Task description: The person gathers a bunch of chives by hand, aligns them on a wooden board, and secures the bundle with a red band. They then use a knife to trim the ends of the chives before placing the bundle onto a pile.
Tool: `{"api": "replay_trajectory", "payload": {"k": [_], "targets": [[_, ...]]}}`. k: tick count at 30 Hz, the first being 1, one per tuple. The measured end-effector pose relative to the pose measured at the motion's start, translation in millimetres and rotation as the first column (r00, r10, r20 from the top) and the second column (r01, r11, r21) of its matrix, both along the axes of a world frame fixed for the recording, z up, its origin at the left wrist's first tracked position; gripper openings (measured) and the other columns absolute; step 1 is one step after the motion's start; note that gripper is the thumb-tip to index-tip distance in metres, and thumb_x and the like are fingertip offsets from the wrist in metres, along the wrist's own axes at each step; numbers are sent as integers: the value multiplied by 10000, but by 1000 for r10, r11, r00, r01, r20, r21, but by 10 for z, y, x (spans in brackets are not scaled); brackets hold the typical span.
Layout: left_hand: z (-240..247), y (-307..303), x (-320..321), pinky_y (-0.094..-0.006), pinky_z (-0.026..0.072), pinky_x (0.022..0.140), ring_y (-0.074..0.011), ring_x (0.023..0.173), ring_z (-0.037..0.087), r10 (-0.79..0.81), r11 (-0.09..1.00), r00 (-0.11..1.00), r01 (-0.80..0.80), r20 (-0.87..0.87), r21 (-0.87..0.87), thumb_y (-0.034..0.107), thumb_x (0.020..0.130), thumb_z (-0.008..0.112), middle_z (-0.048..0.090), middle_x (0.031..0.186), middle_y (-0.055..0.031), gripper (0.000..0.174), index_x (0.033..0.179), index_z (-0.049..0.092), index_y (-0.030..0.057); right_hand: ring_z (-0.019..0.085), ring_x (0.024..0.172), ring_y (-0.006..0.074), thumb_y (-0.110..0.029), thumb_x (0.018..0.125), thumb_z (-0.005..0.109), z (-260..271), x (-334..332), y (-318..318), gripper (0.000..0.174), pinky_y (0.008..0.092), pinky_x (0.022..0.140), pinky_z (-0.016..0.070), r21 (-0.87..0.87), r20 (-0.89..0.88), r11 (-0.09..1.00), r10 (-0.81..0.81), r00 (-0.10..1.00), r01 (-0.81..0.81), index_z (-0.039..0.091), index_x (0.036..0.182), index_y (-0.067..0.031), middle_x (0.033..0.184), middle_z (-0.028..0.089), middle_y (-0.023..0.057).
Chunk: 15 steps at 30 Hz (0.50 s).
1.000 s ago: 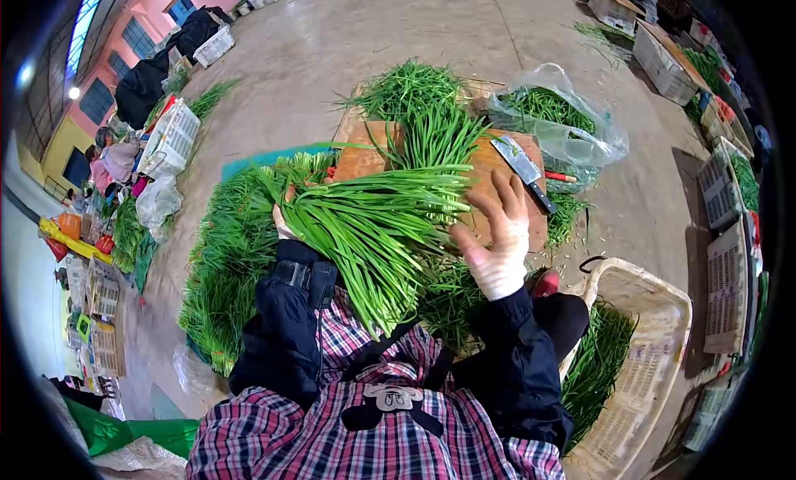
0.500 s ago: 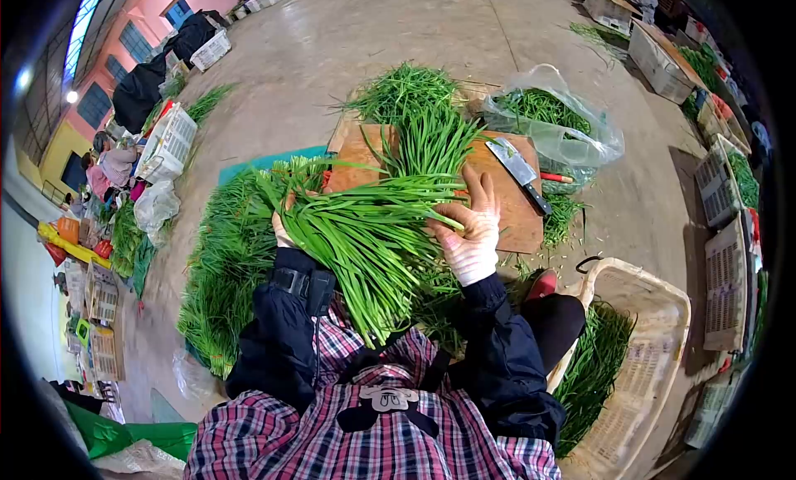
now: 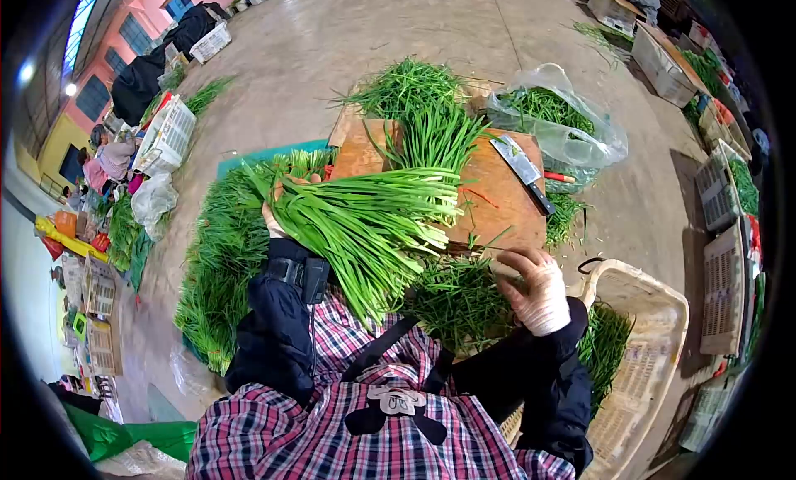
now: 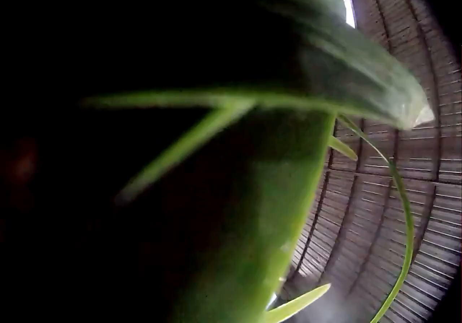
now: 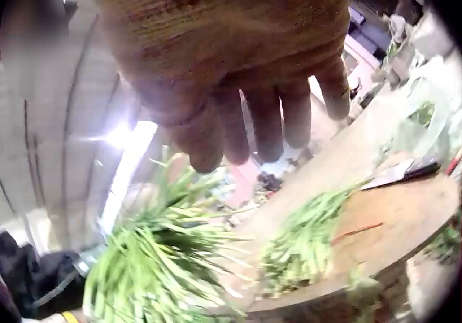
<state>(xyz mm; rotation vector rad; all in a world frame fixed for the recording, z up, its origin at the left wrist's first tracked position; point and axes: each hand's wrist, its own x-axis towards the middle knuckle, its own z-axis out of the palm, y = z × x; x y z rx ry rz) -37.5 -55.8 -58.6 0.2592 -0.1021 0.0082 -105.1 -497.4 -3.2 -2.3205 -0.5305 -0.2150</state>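
Left hand (image 3: pixel 273 223) curls round long green leafy stalks (image 3: pixel 356 216) — likely supporting their spread; right hand (image 3: pixel 537 294) loosely open, empty.

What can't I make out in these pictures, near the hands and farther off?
- Left hand's full grip: head view, partly behind the held greens; left wrist view, darkness and close leaves.
- Crate's full contents: head view, the right sleeve covers part.
- Marks on the knife's blade: head view, too small; right wrist view, blurred.
- What the far-left people handle: head view, too small.
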Motion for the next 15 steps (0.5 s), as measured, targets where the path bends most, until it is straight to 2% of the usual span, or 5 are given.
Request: {"api": "replay_trajectory", "payload": {"k": [3,8,9,12,15], "targets": [[17,-39,-37,-475,407,978,-302,1136,483,51,997,999,-51,13,58,382,892,476,599,1052,-128,381,1085,574,69,546,969,289,-137,634,741,250,30,410,413,469,951,383,77,359,996,-63,931,38,616,1027,-122,962,592,60],[110,-258,-140,-431,401,1000,-261,1145,471,120,980,986,-136,112,146,384,933,384,596,1058,-126,404,1143,523,67,487,1071,297,-188,610,764,152,301,957,434,511,960,356,90,511,988,-155,845,126,581,999,-128,1079,549,60],[-30,-173,-101,-495,355,1039,-314,1118,510,63,997,998,-64,30,33,480,841,536,600,1095,-105,469,1111,584,100,482,1085,304,-185,607,765,91,365,1019,404,528,959,347,125,523,986,-162,837,112,593,967,-122,1088,551,57],[-165,-170,-84,-414,269,1117,-225,1160,488,62,940,925,-181,375,290,440,923,380,566,1176,-113,461,1215,497,104,467,1156,306,-132,655,741,-14,377,1126,242,482,983,346,271,445,962,-167,880,45,660,880,-92,1159,558,84],[-204,-192,-74,-440,299,1094,-246,1155,517,42,976,936,-114,349,188,468,873,483,558,1224,-123,522,1247,493,104,448,1203,288,-95,722,704,-143,225,1141,175,414,1005,341,804,20,593,17,1000,-26,695,897,-88,1205,556,111]]}}
